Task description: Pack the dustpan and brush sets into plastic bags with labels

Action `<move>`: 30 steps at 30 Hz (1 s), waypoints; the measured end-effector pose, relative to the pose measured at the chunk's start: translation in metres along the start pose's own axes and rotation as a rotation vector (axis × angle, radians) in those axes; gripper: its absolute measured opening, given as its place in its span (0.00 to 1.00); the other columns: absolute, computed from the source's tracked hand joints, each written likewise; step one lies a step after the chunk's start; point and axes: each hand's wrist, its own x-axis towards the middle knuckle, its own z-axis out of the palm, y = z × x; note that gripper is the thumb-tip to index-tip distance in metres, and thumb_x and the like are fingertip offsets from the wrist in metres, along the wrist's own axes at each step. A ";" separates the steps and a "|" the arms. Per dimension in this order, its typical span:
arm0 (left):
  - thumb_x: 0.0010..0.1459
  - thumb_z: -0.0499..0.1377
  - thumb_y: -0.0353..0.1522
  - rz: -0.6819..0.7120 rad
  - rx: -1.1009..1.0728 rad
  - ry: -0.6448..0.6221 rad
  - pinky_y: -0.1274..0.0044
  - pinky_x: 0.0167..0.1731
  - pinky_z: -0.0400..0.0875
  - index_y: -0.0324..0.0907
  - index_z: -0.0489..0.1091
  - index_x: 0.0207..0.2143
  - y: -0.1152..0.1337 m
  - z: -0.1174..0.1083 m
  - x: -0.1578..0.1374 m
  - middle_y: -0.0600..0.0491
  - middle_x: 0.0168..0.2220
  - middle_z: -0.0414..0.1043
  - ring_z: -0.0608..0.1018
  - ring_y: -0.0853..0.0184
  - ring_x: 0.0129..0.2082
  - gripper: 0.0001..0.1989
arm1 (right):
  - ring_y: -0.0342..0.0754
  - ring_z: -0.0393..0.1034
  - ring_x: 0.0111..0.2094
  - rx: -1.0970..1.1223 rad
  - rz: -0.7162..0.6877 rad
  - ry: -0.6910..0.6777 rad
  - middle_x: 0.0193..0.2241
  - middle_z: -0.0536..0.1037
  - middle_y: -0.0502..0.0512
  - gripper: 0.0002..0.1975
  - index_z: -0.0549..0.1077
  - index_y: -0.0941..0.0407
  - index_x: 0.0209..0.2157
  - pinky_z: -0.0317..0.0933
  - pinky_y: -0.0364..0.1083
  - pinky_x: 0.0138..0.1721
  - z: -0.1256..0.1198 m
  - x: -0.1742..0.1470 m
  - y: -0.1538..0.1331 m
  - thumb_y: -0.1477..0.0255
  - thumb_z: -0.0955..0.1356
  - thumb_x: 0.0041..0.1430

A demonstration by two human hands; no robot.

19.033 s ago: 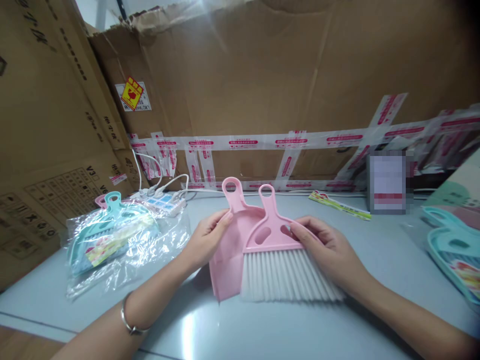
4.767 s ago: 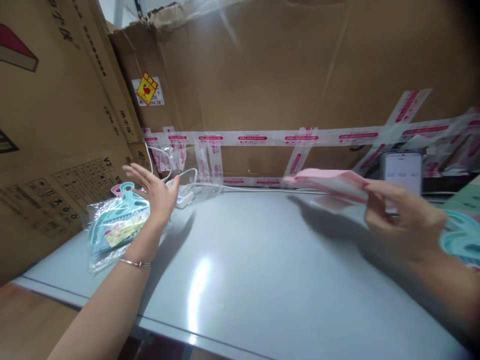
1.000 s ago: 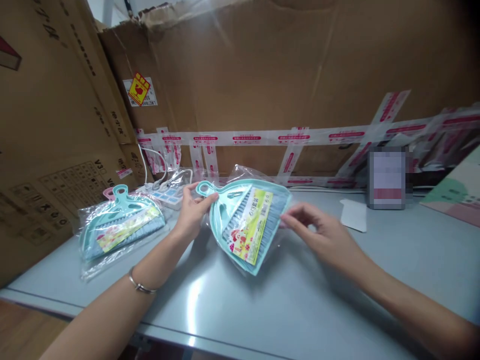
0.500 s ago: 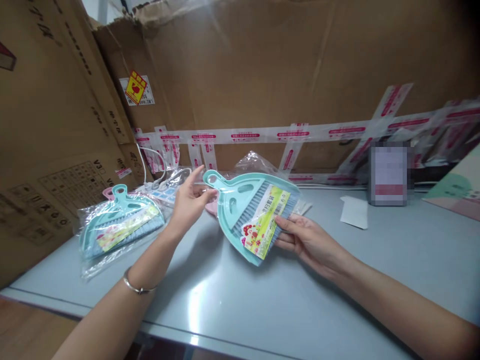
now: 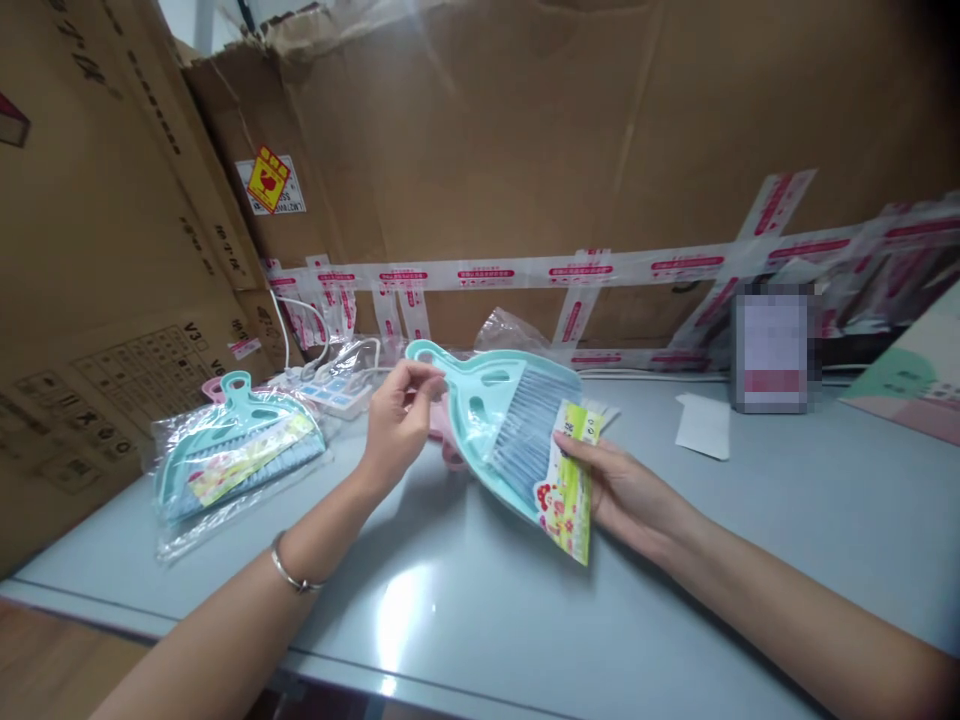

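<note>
A mint-green dustpan with a blue-bristled brush nested in it is held tilted above the table. My left hand pinches it near the looped handle, thumb and forefinger together. My right hand grips a yellow-green printed card at the bristle end, thumb in front and the other fingers hidden behind. The card juts past the dustpan's lower right edge. Part of a pink piece shows behind the dustpan. To the left, another mint dustpan and brush set lies in clear plastic.
Large cardboard boxes wall off the back and left of the grey table. A white power strip with cables lies at the back left. Toward the right are a white paper piece and a blurred-out upright object.
My left hand has moved right and closed from spread fingers onto the dustpan by its handle. The card has shifted down and right across the bristles, with my right hand on it.
</note>
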 end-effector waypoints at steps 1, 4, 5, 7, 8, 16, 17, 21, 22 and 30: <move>0.56 0.56 0.30 0.047 0.020 0.053 0.76 0.35 0.68 0.44 0.68 0.30 0.000 -0.002 0.000 0.56 0.27 0.67 0.72 0.70 0.30 0.03 | 0.46 0.75 0.29 -0.012 -0.013 0.002 0.32 0.79 0.51 0.12 0.70 0.56 0.41 0.70 0.46 0.37 0.000 -0.001 0.000 0.78 0.68 0.52; 0.55 0.58 0.31 0.139 0.097 0.216 0.72 0.49 0.64 0.44 0.68 0.29 -0.002 -0.007 0.002 0.52 0.38 0.66 0.69 0.66 0.44 0.02 | 0.47 0.74 0.28 -0.054 -0.037 -0.010 0.29 0.78 0.50 0.12 0.70 0.56 0.39 0.70 0.47 0.36 0.002 -0.002 0.003 0.77 0.70 0.50; 0.54 0.59 0.31 0.134 0.094 0.228 0.71 0.51 0.62 0.44 0.69 0.29 -0.003 -0.008 0.003 0.51 0.42 0.65 0.67 0.64 0.49 0.02 | 0.47 0.74 0.28 -0.062 -0.041 -0.018 0.29 0.78 0.50 0.12 0.70 0.56 0.38 0.70 0.48 0.36 0.003 -0.002 0.004 0.76 0.70 0.50; 0.54 0.59 0.33 0.068 0.009 0.180 0.69 0.51 0.64 0.43 0.68 0.29 -0.003 -0.008 0.002 0.50 0.47 0.64 0.66 0.62 0.52 0.03 | 0.48 0.74 0.29 -0.065 -0.049 -0.027 0.29 0.78 0.50 0.11 0.69 0.56 0.36 0.70 0.48 0.36 0.004 -0.003 0.006 0.75 0.71 0.48; 0.55 0.58 0.34 0.025 -0.054 0.138 0.69 0.49 0.66 0.43 0.67 0.29 -0.003 -0.008 0.002 0.49 0.47 0.65 0.68 0.62 0.52 0.04 | 0.48 0.74 0.30 -0.061 -0.053 -0.029 0.29 0.78 0.50 0.11 0.69 0.56 0.35 0.70 0.48 0.37 0.004 -0.003 0.007 0.75 0.71 0.48; 0.56 0.57 0.34 -0.147 -0.088 0.143 0.75 0.44 0.67 0.43 0.64 0.28 -0.004 -0.004 0.001 0.50 0.52 0.64 0.65 0.63 0.55 0.06 | 0.48 0.73 0.26 -0.094 -0.113 -0.006 0.23 0.77 0.49 0.11 0.69 0.55 0.31 0.69 0.48 0.33 -0.001 0.001 0.012 0.73 0.72 0.43; 0.56 0.57 0.35 -0.208 -0.129 0.122 0.77 0.40 0.69 0.44 0.63 0.28 -0.004 -0.003 0.001 0.50 0.49 0.67 0.67 0.63 0.53 0.06 | 0.49 0.73 0.25 -0.101 -0.119 -0.007 0.23 0.77 0.49 0.11 0.69 0.55 0.31 0.69 0.49 0.33 -0.001 0.001 0.013 0.72 0.72 0.43; 0.55 0.58 0.37 -0.267 -0.235 0.113 0.79 0.36 0.69 0.44 0.61 0.28 -0.003 0.000 -0.002 0.51 0.48 0.68 0.71 0.64 0.50 0.09 | 0.50 0.74 0.26 -0.122 -0.122 -0.023 0.23 0.78 0.49 0.13 0.68 0.55 0.31 0.68 0.49 0.32 0.004 -0.001 0.016 0.72 0.73 0.41; 0.55 0.58 0.37 -0.255 -0.261 0.129 0.79 0.36 0.69 0.44 0.61 0.29 -0.003 0.001 -0.002 0.51 0.48 0.68 0.71 0.65 0.49 0.08 | 0.49 0.74 0.26 -0.142 -0.123 -0.031 0.24 0.78 0.50 0.13 0.68 0.55 0.31 0.68 0.48 0.32 0.005 -0.002 0.015 0.71 0.73 0.41; 0.57 0.56 0.35 -0.080 -0.322 0.406 0.73 0.47 0.67 0.43 0.61 0.31 -0.013 -0.008 0.004 0.52 0.37 0.74 0.76 0.69 0.41 0.07 | 0.52 0.72 0.24 -0.803 -0.416 0.398 0.25 0.75 0.52 0.19 0.61 0.52 0.37 0.65 0.51 0.27 -0.048 0.020 -0.047 0.66 0.71 0.45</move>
